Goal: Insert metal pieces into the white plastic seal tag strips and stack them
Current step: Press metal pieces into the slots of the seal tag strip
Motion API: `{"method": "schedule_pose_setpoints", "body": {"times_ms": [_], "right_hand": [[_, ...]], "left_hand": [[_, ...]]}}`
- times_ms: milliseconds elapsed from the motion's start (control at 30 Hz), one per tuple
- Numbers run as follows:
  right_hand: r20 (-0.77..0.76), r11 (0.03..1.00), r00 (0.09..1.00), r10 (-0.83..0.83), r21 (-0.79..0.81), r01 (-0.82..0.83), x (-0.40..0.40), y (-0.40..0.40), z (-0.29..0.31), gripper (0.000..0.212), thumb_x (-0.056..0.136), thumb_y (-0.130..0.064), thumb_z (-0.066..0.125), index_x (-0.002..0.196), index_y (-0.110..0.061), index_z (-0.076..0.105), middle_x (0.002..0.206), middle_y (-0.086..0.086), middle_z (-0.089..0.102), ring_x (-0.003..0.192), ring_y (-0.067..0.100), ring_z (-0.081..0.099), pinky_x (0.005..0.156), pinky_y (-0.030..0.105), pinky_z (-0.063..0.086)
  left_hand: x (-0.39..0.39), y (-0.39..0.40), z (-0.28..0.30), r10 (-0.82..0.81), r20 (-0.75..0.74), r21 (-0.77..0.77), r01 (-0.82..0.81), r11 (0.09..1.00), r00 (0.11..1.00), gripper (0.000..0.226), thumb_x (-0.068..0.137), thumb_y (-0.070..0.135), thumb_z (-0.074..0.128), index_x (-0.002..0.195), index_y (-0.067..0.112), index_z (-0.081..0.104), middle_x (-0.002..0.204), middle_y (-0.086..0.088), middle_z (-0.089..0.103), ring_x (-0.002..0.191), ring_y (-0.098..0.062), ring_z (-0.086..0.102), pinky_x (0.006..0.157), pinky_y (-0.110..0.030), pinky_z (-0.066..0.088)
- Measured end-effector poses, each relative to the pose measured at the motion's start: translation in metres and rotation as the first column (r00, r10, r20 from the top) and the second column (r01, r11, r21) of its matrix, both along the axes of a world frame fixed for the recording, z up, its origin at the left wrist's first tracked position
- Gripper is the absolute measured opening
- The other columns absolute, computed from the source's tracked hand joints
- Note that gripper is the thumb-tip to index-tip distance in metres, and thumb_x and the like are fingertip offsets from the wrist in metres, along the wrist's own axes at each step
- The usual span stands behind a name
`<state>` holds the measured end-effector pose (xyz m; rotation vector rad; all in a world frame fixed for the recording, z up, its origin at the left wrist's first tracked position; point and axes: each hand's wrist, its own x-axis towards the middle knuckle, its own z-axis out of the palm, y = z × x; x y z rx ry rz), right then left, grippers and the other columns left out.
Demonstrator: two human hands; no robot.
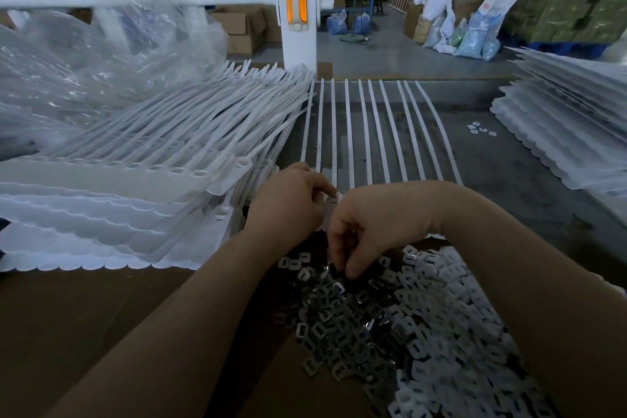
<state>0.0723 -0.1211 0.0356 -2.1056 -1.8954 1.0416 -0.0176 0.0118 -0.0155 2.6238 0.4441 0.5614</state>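
A sheet of joined white seal tag strips [376, 132] lies flat on the grey table, tails pointing away from me. My left hand [288, 200] pinches the near tag end of that sheet. My right hand [359, 234] reaches down with curled fingers into a heap of small metal pieces [342, 322]; its fingertips touch them, and whether it holds one is hidden. A tall stack of white strip sheets [135, 180] lies to the left. Small white plastic pieces [451, 316] lie heaped to the right of the metal ones.
Another stack of white strip sheets [570, 132] lies at the right. Crumpled clear plastic wrap [84, 61] sits behind the left stack. A few loose pieces [480, 130] lie on the table. A white post [296, 7] stands beyond the table's far edge.
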Motion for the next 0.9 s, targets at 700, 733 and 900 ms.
{"method": "schedule_pose_setpoints", "body": {"times_ms": [700,733,900], "right_hand": [[-0.233,0.958,0.939,-0.255,0.071,0.278,0.012,-0.006,0.000,0.008,0.094,-0.012,0.060,0.089,-0.012,0.066,0.077,0.000,0.071,0.059,0.007,0.055,0.053,0.022,0.041],[-0.260,0.944,0.920,-0.294,0.072,0.322,0.015,-0.007,-0.001,0.009,0.094,-0.011,0.060,0.087,-0.011,0.065,0.076,0.002,0.071,0.058,0.007,0.054,0.052,0.021,0.040],[-0.333,0.840,0.819,-0.466,0.123,0.528,0.028,-0.010,-0.007,0.008,0.094,-0.011,0.060,0.088,-0.010,0.065,0.074,0.000,0.070,0.055,0.005,0.053,0.050,0.020,0.040]], "left_hand": [[0.001,-0.002,0.013,0.058,0.061,-0.307,-0.036,0.951,0.996,0.012,0.090,0.017,0.065,0.087,0.029,0.061,0.085,0.010,0.065,0.072,-0.001,0.057,0.062,-0.015,0.041],[0.001,-0.002,0.016,0.057,0.055,-0.425,-0.028,0.905,0.997,0.013,0.089,0.015,0.065,0.086,0.026,0.061,0.083,0.007,0.066,0.067,-0.003,0.056,0.060,-0.017,0.041],[-0.005,-0.002,0.029,-0.059,-0.049,-0.750,0.002,0.662,0.997,0.012,0.085,0.001,0.065,0.085,0.013,0.063,0.078,-0.004,0.067,0.057,-0.007,0.060,0.051,-0.022,0.045]]}}
